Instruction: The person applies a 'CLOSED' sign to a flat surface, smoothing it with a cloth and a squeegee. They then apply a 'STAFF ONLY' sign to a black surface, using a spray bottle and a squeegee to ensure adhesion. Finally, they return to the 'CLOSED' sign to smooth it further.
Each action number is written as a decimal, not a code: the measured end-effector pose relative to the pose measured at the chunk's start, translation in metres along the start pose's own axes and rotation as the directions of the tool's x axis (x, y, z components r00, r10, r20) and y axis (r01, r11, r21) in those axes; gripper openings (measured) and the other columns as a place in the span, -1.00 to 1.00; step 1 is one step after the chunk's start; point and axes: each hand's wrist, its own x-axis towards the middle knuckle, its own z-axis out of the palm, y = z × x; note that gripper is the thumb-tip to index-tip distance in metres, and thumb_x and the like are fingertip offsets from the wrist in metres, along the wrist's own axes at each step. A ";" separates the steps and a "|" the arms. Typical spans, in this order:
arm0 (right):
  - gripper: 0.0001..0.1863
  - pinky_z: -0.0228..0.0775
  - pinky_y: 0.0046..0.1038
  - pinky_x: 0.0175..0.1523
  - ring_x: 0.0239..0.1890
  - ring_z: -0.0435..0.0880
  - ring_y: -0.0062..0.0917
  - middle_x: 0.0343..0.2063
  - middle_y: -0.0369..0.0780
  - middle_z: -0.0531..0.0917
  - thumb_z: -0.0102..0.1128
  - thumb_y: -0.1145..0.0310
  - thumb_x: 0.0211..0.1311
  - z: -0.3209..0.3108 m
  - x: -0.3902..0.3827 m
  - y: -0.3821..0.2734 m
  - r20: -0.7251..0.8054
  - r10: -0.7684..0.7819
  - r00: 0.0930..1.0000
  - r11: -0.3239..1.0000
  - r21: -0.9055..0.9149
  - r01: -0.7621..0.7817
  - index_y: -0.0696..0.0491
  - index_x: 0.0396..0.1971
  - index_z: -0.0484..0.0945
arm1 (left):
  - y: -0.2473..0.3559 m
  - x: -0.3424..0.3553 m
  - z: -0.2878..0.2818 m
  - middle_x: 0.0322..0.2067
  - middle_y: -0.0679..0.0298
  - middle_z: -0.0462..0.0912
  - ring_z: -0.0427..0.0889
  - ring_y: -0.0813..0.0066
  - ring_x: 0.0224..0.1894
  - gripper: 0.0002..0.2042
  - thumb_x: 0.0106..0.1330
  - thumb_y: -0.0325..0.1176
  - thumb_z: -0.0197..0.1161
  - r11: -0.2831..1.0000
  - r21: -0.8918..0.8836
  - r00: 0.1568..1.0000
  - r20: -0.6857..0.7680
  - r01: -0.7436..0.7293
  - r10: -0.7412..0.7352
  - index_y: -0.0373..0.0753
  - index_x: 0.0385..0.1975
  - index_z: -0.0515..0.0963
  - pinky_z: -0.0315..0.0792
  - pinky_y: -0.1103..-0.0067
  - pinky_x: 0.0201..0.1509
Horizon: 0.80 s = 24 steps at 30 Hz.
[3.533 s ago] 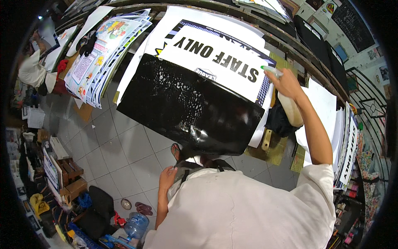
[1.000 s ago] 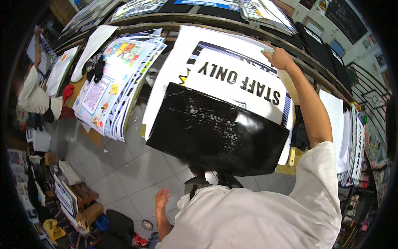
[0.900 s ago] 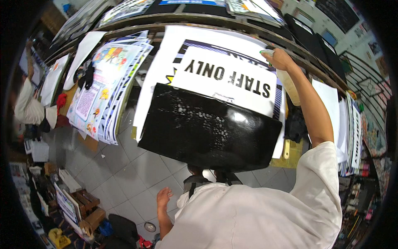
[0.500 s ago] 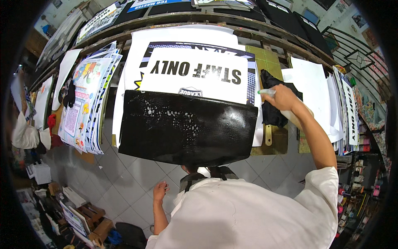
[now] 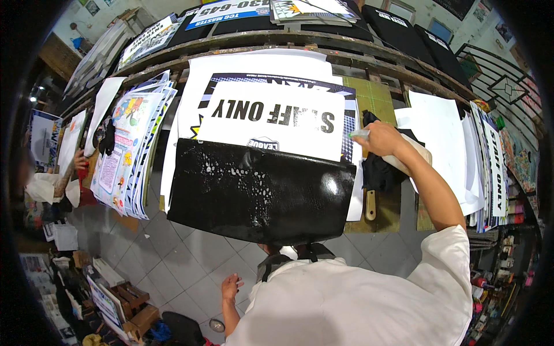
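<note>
My right hand (image 5: 385, 139) is closed round a small translucent bottle with a green tip (image 5: 360, 134), just past the right edge of a white printed sheet (image 5: 231, 127). A glossy black sheet (image 5: 265, 202) with wet drops on it lies over the near part of that sheet. Under both are a blue patterned print (image 5: 350, 115) and larger white paper (image 5: 254, 62). A crumpled black cloth (image 5: 378, 173) lies below my right wrist. My left hand (image 5: 231, 285) hangs beside me above the floor, fingers loosely bent and apart, touching nothing.
A scraper handle (image 5: 370, 206) lies on the green cutting mat (image 5: 378, 98). Stacked prints stand left (image 5: 130, 155) and right (image 5: 493, 167). White paper (image 5: 441, 144) lies right of the cloth. At far left, another person's hand (image 5: 79, 159) is near a board.
My right hand has shifted slightly left, bringing the bottle's green tip closer to the printed sheet. The view has tilted a little, and the person at left has moved a hand into view.
</note>
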 end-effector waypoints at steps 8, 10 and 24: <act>-0.21 0.55 -0.04 0.16 -0.05 0.74 0.10 -0.22 0.23 0.74 0.06 -0.26 0.40 -0.032 0.128 0.058 -0.113 0.145 0.983 0.988 0.071 -0.137 0.34 -0.31 0.73 | -0.034 -0.035 0.008 0.06 0.18 0.73 0.76 0.36 -0.06 -0.41 0.48 0.12 0.22 0.987 -0.083 0.988 -0.055 0.138 -0.143 -0.27 0.26 0.50 0.43 0.42 -0.13; -0.20 0.56 -0.04 0.15 -0.05 0.74 0.10 -0.21 0.22 0.74 0.06 -0.27 0.39 -0.040 0.149 0.047 -0.185 0.123 0.975 0.991 0.067 -0.112 0.34 -0.32 0.73 | -0.043 -0.037 0.005 0.09 0.17 0.72 0.75 0.36 -0.04 -0.38 0.48 0.13 0.22 0.982 -0.114 0.986 -0.051 0.153 -0.160 -0.27 0.29 0.48 0.43 0.41 -0.11; -0.31 0.60 -0.24 -0.11 -0.39 0.76 -0.25 -0.50 -0.07 0.77 0.19 -0.24 0.38 -0.051 0.218 -0.214 -0.127 -0.309 0.943 0.905 0.266 0.332 0.22 -0.36 0.76 | 0.012 -0.026 -0.060 0.19 0.02 0.65 0.71 0.26 0.10 -0.34 0.49 0.04 0.26 0.986 -0.168 0.999 -0.043 -0.005 -0.002 -0.38 0.37 0.39 0.48 0.39 0.18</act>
